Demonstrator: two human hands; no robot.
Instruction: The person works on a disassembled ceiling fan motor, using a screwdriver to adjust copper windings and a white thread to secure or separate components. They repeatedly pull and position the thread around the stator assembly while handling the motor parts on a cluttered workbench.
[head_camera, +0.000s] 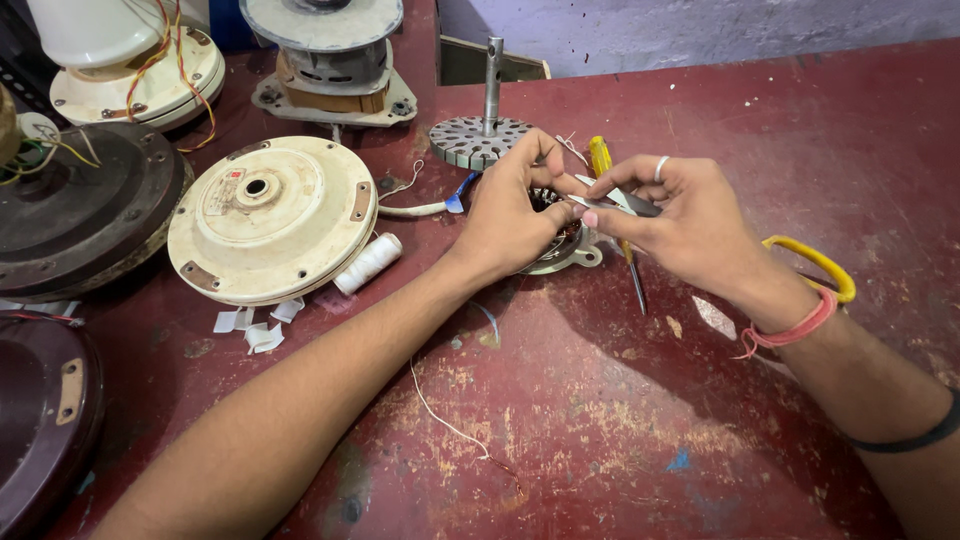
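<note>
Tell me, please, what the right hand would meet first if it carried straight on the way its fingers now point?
Probably the left hand: the right hand points leftward at it, their fingertips almost touching over the small motor part.

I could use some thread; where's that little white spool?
The white spool lies on the red table, left of centre in the head view, against the lower right edge of the cream round motor cover, left of the left hand.

A cream fan housing (272, 217) lies on the red table (800, 130), a white thread spool (367, 263) touching its rim. Behind stand a slotted rotor (477, 138) with upright shaft and another motor (330, 60). Dark covers (85, 205) sit left.
</note>
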